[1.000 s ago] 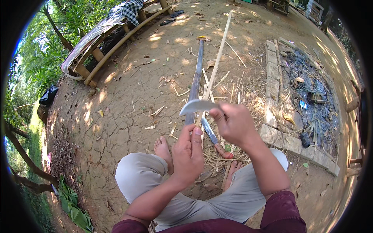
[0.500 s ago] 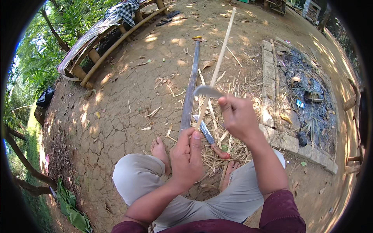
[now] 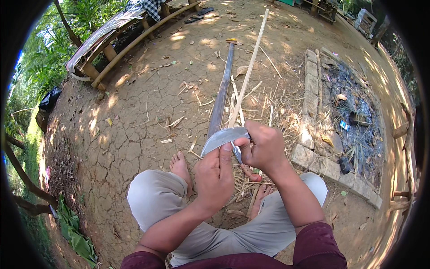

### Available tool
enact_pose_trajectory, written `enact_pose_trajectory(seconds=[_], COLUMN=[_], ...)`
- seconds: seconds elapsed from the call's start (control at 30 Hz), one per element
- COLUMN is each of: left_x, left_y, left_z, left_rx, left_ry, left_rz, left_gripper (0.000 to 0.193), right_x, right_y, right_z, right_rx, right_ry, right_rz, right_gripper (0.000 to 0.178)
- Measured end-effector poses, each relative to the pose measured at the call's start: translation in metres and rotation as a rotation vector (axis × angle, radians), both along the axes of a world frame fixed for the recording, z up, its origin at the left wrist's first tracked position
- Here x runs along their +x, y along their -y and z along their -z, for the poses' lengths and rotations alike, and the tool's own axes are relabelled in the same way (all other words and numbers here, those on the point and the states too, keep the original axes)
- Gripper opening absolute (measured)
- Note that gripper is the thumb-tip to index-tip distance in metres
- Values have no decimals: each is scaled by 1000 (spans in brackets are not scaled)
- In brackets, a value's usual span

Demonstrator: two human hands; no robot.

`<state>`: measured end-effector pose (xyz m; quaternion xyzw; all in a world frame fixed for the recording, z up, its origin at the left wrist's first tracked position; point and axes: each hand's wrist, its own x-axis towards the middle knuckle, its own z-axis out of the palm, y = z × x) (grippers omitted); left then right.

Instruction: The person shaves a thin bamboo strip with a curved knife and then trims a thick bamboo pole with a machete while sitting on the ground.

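A long, pale wooden strip [image 3: 251,71] slants away from me, its near end pinched between the thumb and fingers of my left hand [image 3: 214,177]. In my right hand [image 3: 265,148] is a curved knife [image 3: 224,138], its handle hidden by my fingers. The grey blade lies across the strip just above my left thumb and hides part of it. Whether the edge cuts into the wood cannot be made out. Below my right hand, a second knife with a brown, red-ended handle [image 3: 250,174] lies on the ground, partly hidden.
A dark pole [image 3: 222,85] lies beyond my hands, with pale shavings [image 3: 264,105] scattered around it. Stone blocks [image 3: 309,103] border an ashy pit [image 3: 354,107] on the right. A bamboo bench [image 3: 107,54] stands far left. My bare feet [image 3: 180,167] rest on cracked earth.
My right hand has come down and toward me, bringing the blade from farther along the strip to just above my left fingers. My left hand keeps its pinch.
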<state>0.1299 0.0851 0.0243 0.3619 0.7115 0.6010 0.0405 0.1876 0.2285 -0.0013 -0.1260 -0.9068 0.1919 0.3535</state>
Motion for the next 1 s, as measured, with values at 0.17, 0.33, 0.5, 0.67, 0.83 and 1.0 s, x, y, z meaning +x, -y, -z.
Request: enact_pose_trajectory(seconds=[0.17, 0.33, 0.5, 0.67, 0.83, 1.0], left_x=[5, 24, 31, 33, 28, 17], left_y=[4, 12, 22, 28, 27, 57], left_z=[-2, -5, -2, 2, -2, 20], left_rx=[-60, -76, -175, -197, -202, -235], left_ry=[202, 232, 185, 129, 94, 58], left_rz=[48, 166, 231, 320, 342, 319], left_gripper=[26, 20, 19, 18, 18, 18], right_x=[-1, 10, 21, 38, 40, 119], right_y=[-20, -61, -98, -157, -176, -275], right_z=[-1, -11, -27, -23, -1, 26], right_rx=[17, -40, -317, -276, -190, -735], right_ry=[-59, 24, 163, 134, 163, 35], right_rz=[124, 360, 604, 709, 793, 1037], right_gripper=[50, 54, 57, 59, 67, 84])
